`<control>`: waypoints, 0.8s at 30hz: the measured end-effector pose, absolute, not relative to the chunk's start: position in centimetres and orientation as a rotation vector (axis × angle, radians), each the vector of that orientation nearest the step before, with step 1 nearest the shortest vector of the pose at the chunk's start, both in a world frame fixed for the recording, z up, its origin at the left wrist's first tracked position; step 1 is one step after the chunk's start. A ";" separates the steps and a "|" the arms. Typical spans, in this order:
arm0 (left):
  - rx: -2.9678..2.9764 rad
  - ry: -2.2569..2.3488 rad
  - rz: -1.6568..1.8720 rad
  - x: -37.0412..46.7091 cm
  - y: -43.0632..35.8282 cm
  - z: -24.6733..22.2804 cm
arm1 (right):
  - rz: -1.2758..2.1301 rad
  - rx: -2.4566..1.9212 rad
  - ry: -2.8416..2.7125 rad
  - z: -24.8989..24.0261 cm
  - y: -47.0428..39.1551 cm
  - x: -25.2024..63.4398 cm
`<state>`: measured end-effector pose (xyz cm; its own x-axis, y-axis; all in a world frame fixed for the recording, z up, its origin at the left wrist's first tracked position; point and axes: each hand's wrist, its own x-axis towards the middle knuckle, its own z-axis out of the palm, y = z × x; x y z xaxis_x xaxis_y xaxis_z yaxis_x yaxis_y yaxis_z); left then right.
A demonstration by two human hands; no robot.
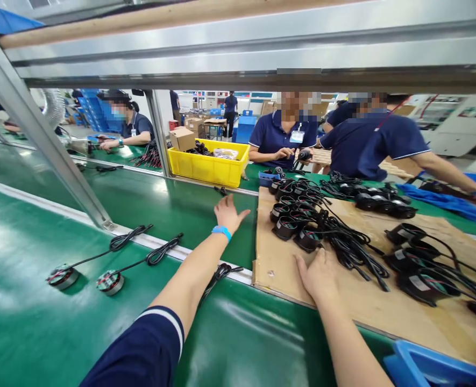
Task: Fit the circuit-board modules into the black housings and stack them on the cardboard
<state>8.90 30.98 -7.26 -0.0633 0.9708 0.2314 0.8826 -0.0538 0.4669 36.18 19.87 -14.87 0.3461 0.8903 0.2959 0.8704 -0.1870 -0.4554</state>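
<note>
My left hand [228, 214] reaches over the green belt [161, 196], thumb and fingers spread, holding nothing visible. Just beyond its fingertips lies a small black part [220, 191]. My right hand [320, 274] is over the cardboard sheet [278, 269], its thumb apart from the fingers. Its fingertips are at the nearest black round housing [308, 239]; whether they touch it is hard to tell. Several such housings with bundled black cables [342, 236] stand in rows there. Left of my left arm, two round motor parts with green boards [63, 277] lie on the green surface, their cables coiled.
A yellow bin [209, 167] of black parts stands beyond the belt. Metal posts [60, 134] and an overhead beam [238, 59] frame the station. A blue tray [431, 365] sits at lower right. Co-workers are across the line; one person [284, 134] handles a black part.
</note>
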 end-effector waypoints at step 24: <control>2.277 0.913 0.833 3.1 -0.3 0.6 | 0.048 -1.271 -1.804 -5.3 -0.5 26.1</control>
